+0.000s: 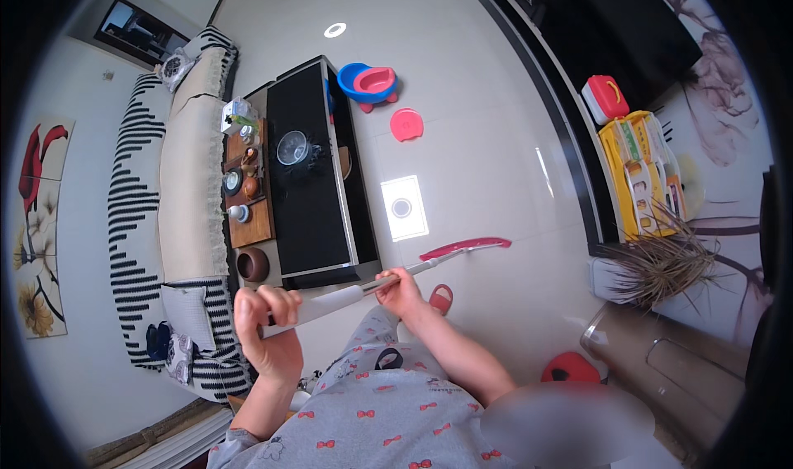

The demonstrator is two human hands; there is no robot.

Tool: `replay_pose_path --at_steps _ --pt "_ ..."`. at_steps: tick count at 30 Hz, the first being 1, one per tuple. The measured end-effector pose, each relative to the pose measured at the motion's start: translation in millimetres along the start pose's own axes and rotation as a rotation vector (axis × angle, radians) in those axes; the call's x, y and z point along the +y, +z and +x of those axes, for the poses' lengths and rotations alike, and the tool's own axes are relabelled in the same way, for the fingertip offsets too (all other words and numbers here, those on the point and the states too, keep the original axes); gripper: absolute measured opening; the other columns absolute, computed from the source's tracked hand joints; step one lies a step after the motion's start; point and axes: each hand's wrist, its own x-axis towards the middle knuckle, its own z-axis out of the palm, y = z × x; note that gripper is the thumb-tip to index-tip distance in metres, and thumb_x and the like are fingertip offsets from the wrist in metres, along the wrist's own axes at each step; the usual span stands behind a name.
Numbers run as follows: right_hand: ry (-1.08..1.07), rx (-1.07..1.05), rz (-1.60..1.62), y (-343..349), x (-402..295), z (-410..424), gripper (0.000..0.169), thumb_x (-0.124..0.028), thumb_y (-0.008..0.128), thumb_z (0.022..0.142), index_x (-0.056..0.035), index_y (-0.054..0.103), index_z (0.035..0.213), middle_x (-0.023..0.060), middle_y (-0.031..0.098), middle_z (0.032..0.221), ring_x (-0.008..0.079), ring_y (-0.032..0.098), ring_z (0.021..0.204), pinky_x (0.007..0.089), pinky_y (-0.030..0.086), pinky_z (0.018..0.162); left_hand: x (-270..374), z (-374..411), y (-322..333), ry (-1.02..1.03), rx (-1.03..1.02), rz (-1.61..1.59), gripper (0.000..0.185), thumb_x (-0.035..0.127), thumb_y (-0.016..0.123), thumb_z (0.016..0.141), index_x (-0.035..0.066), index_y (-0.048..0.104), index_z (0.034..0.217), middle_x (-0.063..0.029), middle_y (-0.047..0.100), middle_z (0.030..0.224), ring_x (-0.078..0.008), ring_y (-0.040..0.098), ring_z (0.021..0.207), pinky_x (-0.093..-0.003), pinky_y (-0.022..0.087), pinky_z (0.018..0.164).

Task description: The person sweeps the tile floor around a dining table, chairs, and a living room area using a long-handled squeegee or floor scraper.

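A flat floor mop with a long pole (pixel 423 266) slants across in front of me. Its pinkish-red head (pixel 464 246) rests on the glossy pale tiles (pixel 495 178). My left hand (pixel 269 329) is wrapped around the upper end of the white grip (pixel 331 303), nearest my body. Farther down, my right hand (pixel 398 292) grips the thinner pole just past that white part. Beyond my right wrist a red slipper (pixel 441 299) shows on my foot.
A black-topped coffee table (pixel 310 203) holding a glass bowl (pixel 293 148) stands left of the mop, before a striped sofa (pixel 192 203). Ahead are a blue-and-pink child's potty (pixel 365 85) and a pink lid (pixel 407 124). A low cabinet (pixel 576 159), yellow toy rack (pixel 644 184) and spiky plant (pixel 663 258) line the right.
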Motion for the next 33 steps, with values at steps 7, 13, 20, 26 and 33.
replay_pose_path --at_steps 7,13,20,26,33 --pt "0.205 -0.194 0.032 34 11 35 0.016 -0.012 0.054 0.08 -0.0087 0.049 0.065 0.0027 0.054 0.064 0.0203 0.059 0.065 0.0302 0.052 0.065 12 -10 -8 0.112 -0.461 0.225 0.037 0.024 0.049 0.093 0.011 0.036 0.061 -0.0033 0.044 0.048 -0.0162 0.038 0.043 -0.0351 0.041 0.052" --pt "0.352 -0.233 0.056 69 -23 133 0.015 -0.012 0.054 0.079 -0.0111 0.046 0.067 -0.0031 0.047 0.052 0.0134 0.05 0.046 0.0275 0.045 0.052 -33 46 -8 0.254 -0.772 0.299 0.034 0.017 0.052 0.088 0.007 0.04 0.058 -0.0053 0.051 0.053 -0.022 0.051 0.047 -0.0348 0.044 0.051" --pt "0.231 -0.3 -0.049 143 -72 228 0.025 -0.021 0.053 0.088 -0.0151 0.044 0.065 -0.0041 0.044 0.051 0.0103 0.047 0.044 0.0251 0.042 0.046 -77 154 -5 0.267 -1.02 0.361 0.023 0.009 0.055 0.076 0.006 0.044 0.056 -0.0057 0.052 0.055 -0.0236 0.051 0.047 -0.0337 0.041 0.05" --pt "0.231 -0.449 0.263 174 -92 284 0.029 -0.024 0.051 0.096 -0.0145 0.045 0.069 -0.0052 0.047 0.057 0.0086 0.048 0.05 0.0267 0.047 0.052 -87 234 10 0.143 -1.242 0.36 0.025 0.007 0.057 0.074 0.006 0.041 0.054 -0.0053 0.044 0.052 -0.0264 0.046 0.047 -0.0356 0.037 0.048" --pt "0.351 -0.461 0.534 199 -60 229 0.025 -0.022 0.053 0.094 -0.0128 0.048 0.071 -0.0039 0.049 0.064 0.0094 0.051 0.058 0.0278 0.047 0.06 -37 289 13 0.045 -1.469 0.195 0.029 0.007 0.061 0.076 0.006 0.039 0.058 -0.0054 0.041 0.05 -0.0278 0.044 0.046 -0.0367 0.034 0.047"
